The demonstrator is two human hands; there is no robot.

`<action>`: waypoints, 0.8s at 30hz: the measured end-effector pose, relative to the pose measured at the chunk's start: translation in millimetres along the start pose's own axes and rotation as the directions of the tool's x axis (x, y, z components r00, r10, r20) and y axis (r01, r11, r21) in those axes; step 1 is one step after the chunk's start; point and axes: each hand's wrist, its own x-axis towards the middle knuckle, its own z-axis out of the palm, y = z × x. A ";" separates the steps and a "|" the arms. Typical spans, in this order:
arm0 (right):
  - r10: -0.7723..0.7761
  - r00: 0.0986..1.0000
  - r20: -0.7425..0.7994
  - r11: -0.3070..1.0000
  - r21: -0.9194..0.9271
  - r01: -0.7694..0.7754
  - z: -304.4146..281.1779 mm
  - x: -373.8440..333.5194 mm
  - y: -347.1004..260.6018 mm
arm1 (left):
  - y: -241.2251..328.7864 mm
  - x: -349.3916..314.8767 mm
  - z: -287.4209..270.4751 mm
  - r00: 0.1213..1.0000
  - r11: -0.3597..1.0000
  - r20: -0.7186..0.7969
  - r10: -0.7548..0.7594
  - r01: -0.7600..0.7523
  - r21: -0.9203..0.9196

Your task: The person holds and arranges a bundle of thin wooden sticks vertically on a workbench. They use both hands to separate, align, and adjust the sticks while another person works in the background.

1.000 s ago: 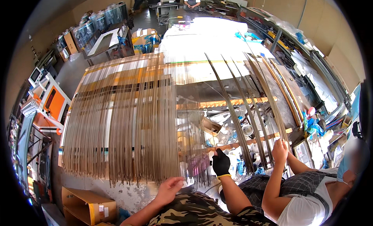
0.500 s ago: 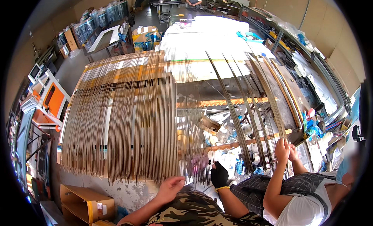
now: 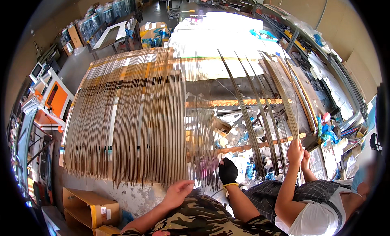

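Brown, thin rods (image 3: pixel 162 130) fill the left and middle of the head view, lying side by side in a broad, dense sheet, and their near ends come right down towards the wearer! Down at that edge is the bare left hand (image 3: pixel 178 194), fingers loosely curled, just beside the rod ends; whether it pinches one, I cannot tell. Across to the right hand (image 3: pixel 228 171), in a black glove with a yellow cuff: fingers bent, near the sparser rods, their grip too hidden to call. Right of that glove, dark rod bundles (image 3: pixel 245 116) slant over orange-brown wooden strips (image 3: pixel 225 102), clutter showing below. And at far right, a co-worker's hands (image 3: pixel 295 154) are closed around the near end of a lighter rod bundle (image 3: pixel 287 108)! Beyond the rods, a white-covered table (image 3: pixel 219 37) glares brightly; at lower left, a cardboard box (image 3: pixel 85 198) gapes open on its side.
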 end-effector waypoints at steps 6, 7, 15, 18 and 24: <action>0.005 1.000 0.023 1.000 0.014 -0.006 2.0 -8.0 3.6 | 0.5 -0.4 -0.3 1.000 1.000 0.005 -0.006 0.006 0.003; -0.003 1.000 0.021 1.000 0.020 0.003 1.7 -7.6 2.5 | -1.2 0.0 -0.5 1.000 1.000 0.004 -0.006 0.006 0.000; 0.073 0.991 0.113 0.997 -0.010 -0.072 4.1 -6.4 2.4 | -7.8 2.5 -2.3 1.000 1.000 0.004 0.002 -0.002 -0.022; 0.054 0.991 0.121 0.999 -0.009 -0.053 6.6 -7.5 4.1 | -7.6 3.5 -2.8 1.000 1.000 0.007 -0.003 0.003 -0.016; 0.125 0.992 0.034 0.992 -0.009 -0.125 -16.0 -12.1 -4.9 | 0.9 3.1 -2.8 0.998 0.995 0.029 -0.060 0.062 -0.078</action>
